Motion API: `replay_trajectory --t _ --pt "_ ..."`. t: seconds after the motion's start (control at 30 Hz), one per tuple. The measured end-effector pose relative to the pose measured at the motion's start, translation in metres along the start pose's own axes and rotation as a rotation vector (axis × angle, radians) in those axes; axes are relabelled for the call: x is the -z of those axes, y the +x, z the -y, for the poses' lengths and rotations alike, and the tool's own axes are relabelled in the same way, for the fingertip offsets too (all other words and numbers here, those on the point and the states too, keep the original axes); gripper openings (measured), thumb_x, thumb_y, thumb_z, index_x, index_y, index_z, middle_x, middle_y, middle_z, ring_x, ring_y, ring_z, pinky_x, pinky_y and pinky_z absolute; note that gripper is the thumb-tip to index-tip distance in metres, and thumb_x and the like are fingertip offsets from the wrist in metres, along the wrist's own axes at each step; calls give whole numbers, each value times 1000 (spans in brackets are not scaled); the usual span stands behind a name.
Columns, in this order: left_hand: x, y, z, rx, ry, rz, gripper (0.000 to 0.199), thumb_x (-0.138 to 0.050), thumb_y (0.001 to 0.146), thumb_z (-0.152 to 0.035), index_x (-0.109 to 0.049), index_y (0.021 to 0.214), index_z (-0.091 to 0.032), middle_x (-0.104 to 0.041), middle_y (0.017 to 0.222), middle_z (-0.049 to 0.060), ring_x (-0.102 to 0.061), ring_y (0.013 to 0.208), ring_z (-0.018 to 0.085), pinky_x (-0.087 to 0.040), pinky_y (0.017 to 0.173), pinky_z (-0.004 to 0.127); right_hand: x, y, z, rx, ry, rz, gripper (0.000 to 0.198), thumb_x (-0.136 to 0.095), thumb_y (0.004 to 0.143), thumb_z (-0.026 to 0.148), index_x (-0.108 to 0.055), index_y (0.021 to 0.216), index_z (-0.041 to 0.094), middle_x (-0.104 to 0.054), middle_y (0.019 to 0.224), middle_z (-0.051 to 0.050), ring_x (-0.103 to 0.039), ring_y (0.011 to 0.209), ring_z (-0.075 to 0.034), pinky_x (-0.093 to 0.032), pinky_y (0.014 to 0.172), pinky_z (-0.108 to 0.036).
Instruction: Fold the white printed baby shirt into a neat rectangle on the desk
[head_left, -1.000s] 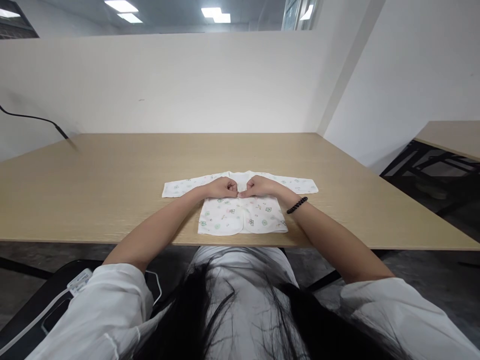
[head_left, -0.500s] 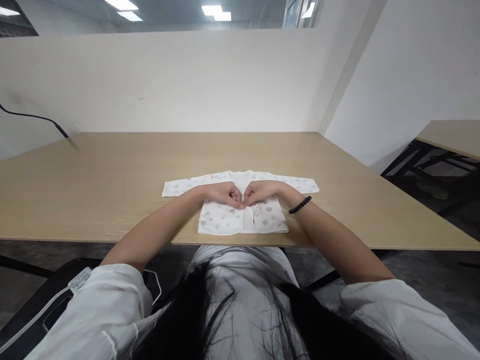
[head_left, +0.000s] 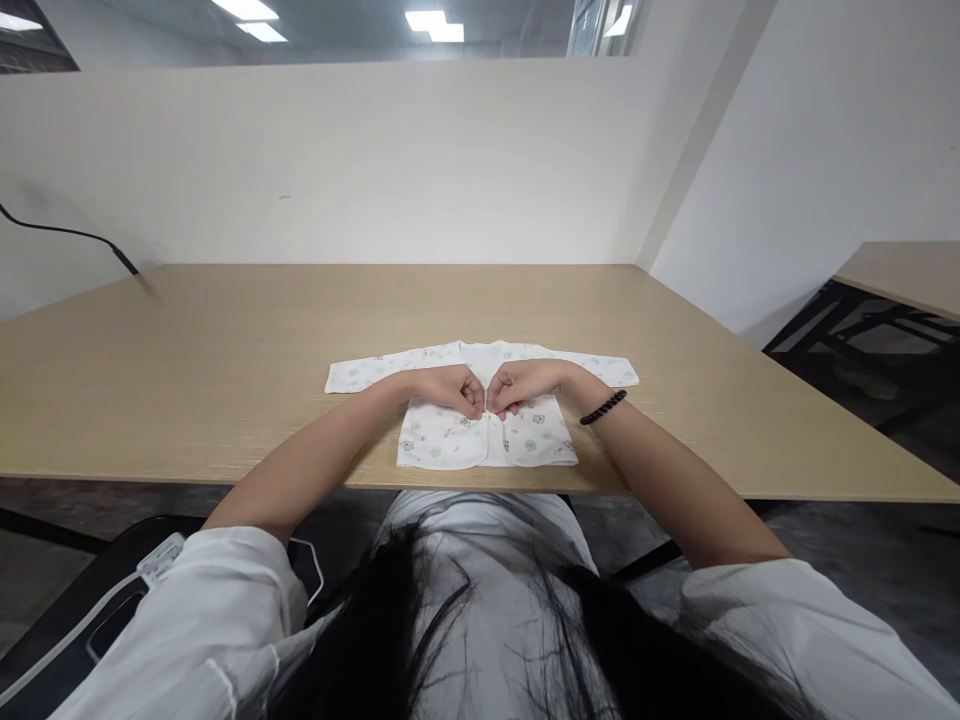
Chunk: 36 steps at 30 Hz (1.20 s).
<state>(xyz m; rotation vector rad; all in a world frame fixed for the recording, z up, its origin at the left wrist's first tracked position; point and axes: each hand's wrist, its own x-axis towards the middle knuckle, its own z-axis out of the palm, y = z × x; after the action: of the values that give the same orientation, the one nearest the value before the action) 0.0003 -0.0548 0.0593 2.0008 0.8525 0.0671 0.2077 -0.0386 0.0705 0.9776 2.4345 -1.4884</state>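
A small white baby shirt (head_left: 442, 440) with a light green and pink print lies flat near the front edge of the table, sleeves stretched out to both sides. Its front is parted along the lower middle. My left hand (head_left: 456, 388) is closed in a pinch on the shirt's left front edge. Close beside it, my right hand (head_left: 517, 385) pinches the right front edge, a dark beaded bracelet (head_left: 603, 407) on its wrist. The fingertips of both hands nearly meet at the centre line. What exactly lies between the fingertips is too small to make out.
The wooden table (head_left: 225, 350) reaches back to a white wall (head_left: 412, 160). A black cable (head_left: 75, 233) hangs at the far left. Another table (head_left: 907, 275) stands at the right. A white cable (head_left: 75, 635) runs beside my left sleeve.
My fingertips have shifted slightly on the shirt's front opening, the right fingers curling a little differently. The shirt stays in place.
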Motion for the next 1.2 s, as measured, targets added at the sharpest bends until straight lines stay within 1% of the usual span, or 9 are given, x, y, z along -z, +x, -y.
replay_trajectory --t 0.07,0.2,0.37,0.5,0.7,0.77,0.97,1.1,1.2 --pt "0 0 -1 6 0 3 21 -77 68 -34 -69 73 -15 -64 67 1 -50 60 12 -34 55 26 0 -1 0 13 21 7 21 -67 68 30 -76 79 13 -71 72 -2 -50 56 -9 -37 53 -23" --pt "-1 1 0 5 -3 0 24 -77 67 -37 -71 74 -15 -64 67 1 -50 60 11 -34 55 26 -2 -2 2 -7 25 -22 23 -73 65 33 -77 78 15 -71 71 -2 -53 59 -10 -38 56 -24" --pt "-2 2 6 -25 15 -37 23 -77 67 -37 -71 74 -16 -66 69 2 -53 62 12 -37 58 26 -8 -1 10 -82 -92 -114 30 -80 61 42 -76 77 17 -67 64 1 -46 54 -9 -29 49 -25" --pt "-1 2 7 -25 22 -25 20 -76 66 -34 -71 74 -16 -65 68 1 -53 62 12 -37 58 26 -11 -1 14 -89 -140 -152 33 -82 60 45 -74 76 17 -61 60 3 -42 52 -9 -27 48 -26" --pt "0 1 6 -25 -22 -8 18 -70 72 -35 -69 70 -17 -52 57 -1 -35 50 9 -25 49 26 -11 0 9 -40 -149 -124 37 -80 64 50 -72 75 16 -53 55 4 -40 51 -8 -25 48 -26" --pt "-1 1 6 -29 -33 -10 18 -71 71 -36 -70 70 -18 -49 56 -2 -33 49 9 -24 49 26 -10 1 8 -41 -152 -116 36 -80 65 50 -72 75 16 -53 55 4 -39 51 -8 -24 47 -25" --pt "1 1 5 -43 -11 15 15 -74 67 -31 -67 66 -17 -50 58 -2 -38 52 9 -28 52 26 -5 0 2 18 -80 -53 36 -77 68 48 -72 81 15 -58 63 2 -41 53 -8 -26 48 -25" --pt "0 0 1 -36 15 0 17 -72 68 -32 -66 69 -16 -56 63 -1 -43 56 10 -31 54 25 -3 1 -4 28 -19 -23 36 -76 68 45 -71 86 15 -60 68 2 -43 56 -9 -29 50 -24" --pt "-4 1 0 -11 56 -58 21 -73 67 -35 -64 67 -16 -57 62 -1 -45 56 10 -32 54 25 -5 4 -3 -21 -115 -80 39 -78 66 50 -66 80 16 -54 61 4 -41 53 -9 -27 50 -24"
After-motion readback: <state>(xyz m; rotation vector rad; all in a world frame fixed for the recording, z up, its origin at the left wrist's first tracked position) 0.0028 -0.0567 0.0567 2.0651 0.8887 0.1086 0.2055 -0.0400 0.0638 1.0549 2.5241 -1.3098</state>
